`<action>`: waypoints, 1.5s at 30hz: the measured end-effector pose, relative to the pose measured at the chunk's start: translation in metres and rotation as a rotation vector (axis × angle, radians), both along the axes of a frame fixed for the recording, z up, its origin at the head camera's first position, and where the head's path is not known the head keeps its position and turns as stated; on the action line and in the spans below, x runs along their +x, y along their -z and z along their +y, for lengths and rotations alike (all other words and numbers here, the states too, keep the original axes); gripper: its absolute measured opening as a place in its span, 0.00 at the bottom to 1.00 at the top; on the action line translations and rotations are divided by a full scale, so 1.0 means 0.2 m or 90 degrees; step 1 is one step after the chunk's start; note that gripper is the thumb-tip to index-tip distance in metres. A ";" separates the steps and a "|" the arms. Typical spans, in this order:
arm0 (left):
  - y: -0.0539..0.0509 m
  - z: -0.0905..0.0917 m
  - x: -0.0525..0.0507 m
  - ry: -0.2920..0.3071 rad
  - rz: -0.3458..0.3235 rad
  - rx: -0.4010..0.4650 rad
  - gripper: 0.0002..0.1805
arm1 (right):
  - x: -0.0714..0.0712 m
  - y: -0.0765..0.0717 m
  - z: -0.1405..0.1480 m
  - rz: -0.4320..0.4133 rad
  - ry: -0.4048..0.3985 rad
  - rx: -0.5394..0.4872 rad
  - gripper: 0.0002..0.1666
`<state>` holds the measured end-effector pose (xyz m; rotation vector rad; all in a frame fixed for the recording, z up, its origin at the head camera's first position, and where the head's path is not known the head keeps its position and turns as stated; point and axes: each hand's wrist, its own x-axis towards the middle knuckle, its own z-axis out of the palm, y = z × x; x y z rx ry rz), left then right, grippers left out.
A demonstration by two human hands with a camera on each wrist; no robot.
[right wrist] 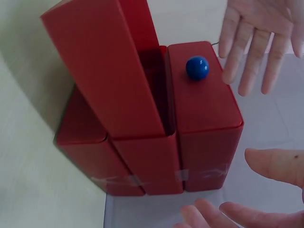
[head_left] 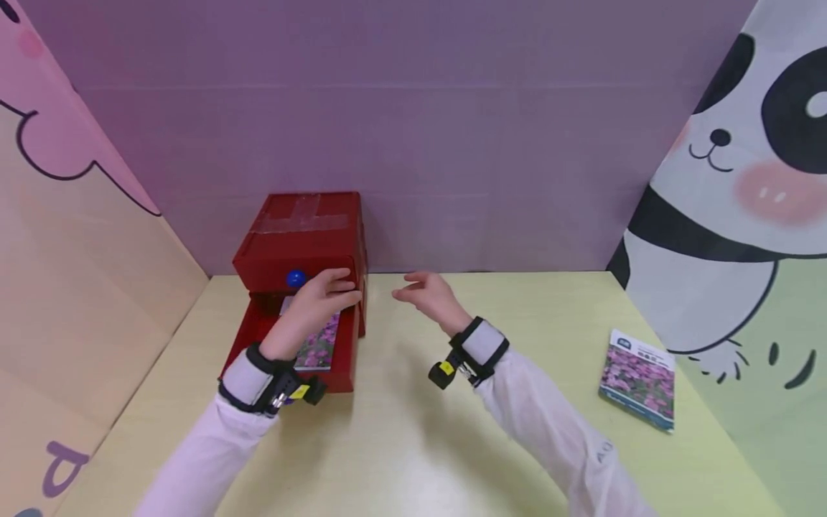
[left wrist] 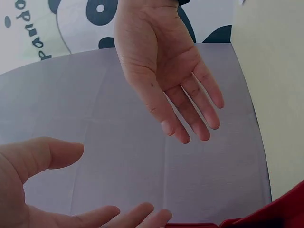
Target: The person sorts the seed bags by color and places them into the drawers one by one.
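My left hand (head_left: 316,305) hovers over the pulled-out drawer (head_left: 344,359) of a red drawer unit (head_left: 304,248), fingers extended and holding nothing. In the drawer lies a flat pack with pink flowers (head_left: 318,348), partly hidden by that hand and wrist. To the right of the unit my right hand (head_left: 436,298) hangs in the air, fingers relaxed and free of any object. The palms face each other across a gap. In the right wrist view, a blue knob (right wrist: 197,68) shows on the unit's top drawer front. The left wrist view shows my right palm (left wrist: 175,61).
A second flat pack with pink flowers (head_left: 639,380) lies on the pale table (head_left: 517,431) at the right. Behind the table rises a purple backdrop (head_left: 452,143), with a panda-printed panel (head_left: 730,215) at the right. Clear tape (head_left: 304,219) crosses the unit's top.
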<state>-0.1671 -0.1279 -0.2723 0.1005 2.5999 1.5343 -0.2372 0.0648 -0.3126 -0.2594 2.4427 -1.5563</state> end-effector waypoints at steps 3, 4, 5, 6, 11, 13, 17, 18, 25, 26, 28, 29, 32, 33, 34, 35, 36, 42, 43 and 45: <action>0.00 0.05 -0.04 0.005 0.004 -0.029 0.30 | -0.01 0.02 0.03 0.004 0.018 0.016 0.30; 0.00 0.07 -0.05 0.008 0.007 -0.043 0.29 | -0.02 0.02 0.04 0.006 0.024 0.023 0.30; 0.00 0.08 -0.06 0.012 0.012 -0.058 0.29 | -0.03 0.03 0.05 0.010 0.029 0.034 0.30; 0.01 0.10 -0.07 0.017 0.016 -0.074 0.28 | -0.03 0.04 0.06 0.013 0.033 0.043 0.30; 0.02 0.16 -0.13 0.049 0.017 -0.134 0.26 | -0.06 0.07 0.14 0.028 0.032 0.122 0.28; 0.04 0.18 -0.14 0.053 0.000 -0.140 0.26 | -0.07 0.08 0.17 0.035 0.027 0.158 0.27; 0.07 0.22 -0.17 0.050 -0.027 -0.154 0.26 | -0.09 0.09 0.25 0.039 0.027 0.196 0.25; 0.08 0.23 -0.18 0.049 -0.031 -0.162 0.26 | -0.10 0.09 0.27 0.038 0.028 0.201 0.25; 0.09 0.30 -0.23 0.091 -0.009 -0.231 0.25 | -0.12 0.11 0.37 0.036 0.044 0.220 0.24; 0.09 0.31 -0.24 0.097 -0.005 -0.239 0.25 | -0.12 0.11 0.38 0.033 0.049 0.221 0.24; 0.09 0.34 -0.26 0.106 0.002 -0.252 0.26 | -0.13 0.12 0.40 0.035 0.052 0.224 0.24; 0.09 0.36 -0.26 0.108 0.000 -0.257 0.26 | -0.14 0.12 0.42 0.037 0.053 0.227 0.24; 0.09 0.41 -0.28 0.110 -0.004 -0.268 0.26 | -0.14 0.12 0.45 0.036 0.059 0.229 0.24; 0.09 0.42 -0.29 0.110 -0.006 -0.269 0.25 | -0.14 0.13 0.47 0.036 0.061 0.229 0.24; 0.10 0.44 -0.29 0.107 -0.010 -0.269 0.25 | -0.15 0.13 0.48 0.034 0.064 0.229 0.24; 0.10 0.45 -0.30 0.107 -0.008 -0.273 0.25 | -0.15 0.13 0.49 0.032 0.067 0.228 0.24; 0.11 0.47 -0.30 0.106 -0.001 -0.276 0.25 | -0.15 0.13 0.50 0.031 0.069 0.228 0.24; 0.17 0.53 -0.31 0.106 0.001 -0.274 0.24 | -0.15 0.16 0.58 0.040 0.082 0.234 0.25; 0.18 0.55 -0.31 0.107 -0.003 -0.271 0.25 | -0.15 0.16 0.60 0.042 0.084 0.236 0.25; 0.20 0.57 -0.32 0.106 -0.004 -0.258 0.24 | -0.16 0.17 0.63 0.043 0.089 0.241 0.25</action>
